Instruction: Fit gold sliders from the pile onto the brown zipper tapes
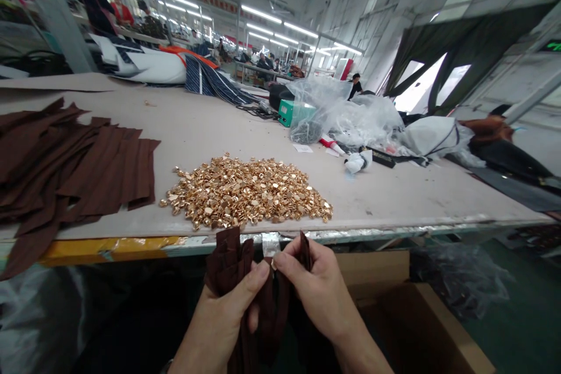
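My left hand (230,310) is closed around a bunch of dark brown fabric strips (228,260), just below the table's front edge. Beside it, my right hand (313,280) pinches a small gold metal piece (274,265) between thumb and finger, at the top of one strip. The tip of another brown strip shows between the right hand's fingers. Both hands almost meet at the gold piece. Straight ahead on the table lies a wide heap of small gold metal pieces (249,190). Whether the pinched piece is fastened to the strip, I cannot tell.
Many brown strips (105,169) lie spread on the table (184,123) at left, some hanging over its edge. A green box (287,113), clear plastic bags (363,117) and a red-and-white tube (332,144) sit toward the right. Below stands an open cardboard box (421,315). People work far behind.
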`<state>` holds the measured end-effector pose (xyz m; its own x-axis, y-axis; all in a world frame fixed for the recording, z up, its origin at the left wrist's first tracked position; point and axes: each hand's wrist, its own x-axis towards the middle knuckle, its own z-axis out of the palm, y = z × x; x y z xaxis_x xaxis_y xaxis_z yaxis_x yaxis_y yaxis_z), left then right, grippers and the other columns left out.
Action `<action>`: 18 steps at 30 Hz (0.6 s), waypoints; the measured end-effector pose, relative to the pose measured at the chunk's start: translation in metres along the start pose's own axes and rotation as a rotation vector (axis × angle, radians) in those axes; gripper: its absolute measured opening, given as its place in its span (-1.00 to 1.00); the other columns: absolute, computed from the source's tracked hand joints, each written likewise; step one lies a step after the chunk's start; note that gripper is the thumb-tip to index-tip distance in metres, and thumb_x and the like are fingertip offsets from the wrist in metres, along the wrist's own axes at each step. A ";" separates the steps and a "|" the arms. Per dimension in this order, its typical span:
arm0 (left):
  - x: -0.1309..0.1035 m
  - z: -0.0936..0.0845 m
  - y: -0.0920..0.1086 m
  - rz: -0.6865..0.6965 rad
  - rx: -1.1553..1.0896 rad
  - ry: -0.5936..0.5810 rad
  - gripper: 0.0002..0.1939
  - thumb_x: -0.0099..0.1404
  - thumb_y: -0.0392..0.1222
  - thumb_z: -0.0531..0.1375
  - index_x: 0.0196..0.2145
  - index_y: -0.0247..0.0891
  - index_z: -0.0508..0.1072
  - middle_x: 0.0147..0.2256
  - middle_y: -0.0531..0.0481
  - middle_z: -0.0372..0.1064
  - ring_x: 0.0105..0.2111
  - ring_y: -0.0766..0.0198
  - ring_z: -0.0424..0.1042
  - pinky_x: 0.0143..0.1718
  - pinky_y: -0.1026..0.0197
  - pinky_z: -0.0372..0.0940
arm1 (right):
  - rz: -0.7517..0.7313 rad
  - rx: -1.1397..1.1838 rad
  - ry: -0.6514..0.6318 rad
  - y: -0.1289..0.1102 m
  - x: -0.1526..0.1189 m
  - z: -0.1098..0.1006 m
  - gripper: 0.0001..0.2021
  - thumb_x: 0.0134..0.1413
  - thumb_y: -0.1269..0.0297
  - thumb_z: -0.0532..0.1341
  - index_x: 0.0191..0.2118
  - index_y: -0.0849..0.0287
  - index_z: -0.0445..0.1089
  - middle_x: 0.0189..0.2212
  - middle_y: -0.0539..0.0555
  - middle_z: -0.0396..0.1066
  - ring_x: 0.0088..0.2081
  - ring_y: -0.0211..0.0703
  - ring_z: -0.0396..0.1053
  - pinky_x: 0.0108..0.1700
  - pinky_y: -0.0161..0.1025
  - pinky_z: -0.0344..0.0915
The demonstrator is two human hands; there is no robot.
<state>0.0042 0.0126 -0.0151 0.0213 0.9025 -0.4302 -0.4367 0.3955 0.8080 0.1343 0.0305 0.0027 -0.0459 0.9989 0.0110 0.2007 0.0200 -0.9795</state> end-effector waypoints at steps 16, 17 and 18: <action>0.003 -0.002 -0.007 -0.029 -0.111 -0.011 -0.64 -0.13 -0.13 0.41 -0.33 -0.29 0.52 -0.75 0.18 0.24 -0.76 0.46 0.12 -0.70 0.38 0.02 | -0.144 -0.198 -0.126 -0.025 0.020 0.004 -0.78 0.18 0.22 0.13 -0.45 0.19 0.29 -0.56 -0.07 0.28 -0.50 -0.27 0.21 -0.44 -0.34 0.14; 0.003 -0.003 -0.009 -0.013 -0.099 -0.021 -0.66 -0.15 -0.13 0.42 -0.37 -0.30 0.53 -0.77 0.17 0.24 -0.76 0.45 0.12 -0.70 0.37 0.01 | -0.122 -0.184 -0.168 -0.026 0.016 0.003 -0.75 0.19 0.21 0.12 -0.48 0.19 0.27 -0.58 -0.07 0.27 -0.51 -0.28 0.20 -0.45 -0.34 0.13; 0.002 -0.004 -0.012 -0.002 -0.081 -0.038 -0.69 -0.17 -0.14 0.42 -0.43 -0.31 0.53 -0.78 0.16 0.24 -0.77 0.45 0.13 -0.70 0.37 0.01 | -0.101 -0.163 -0.219 -0.027 0.012 0.002 -0.74 0.19 0.20 0.12 -0.49 0.19 0.27 -0.58 -0.07 0.27 -0.52 -0.28 0.20 -0.47 -0.35 0.13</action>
<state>0.0062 0.0092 -0.0273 0.0556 0.9080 -0.4152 -0.5081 0.3837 0.7712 0.1263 0.0421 0.0290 -0.2802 0.9589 0.0461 0.3379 0.1434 -0.9302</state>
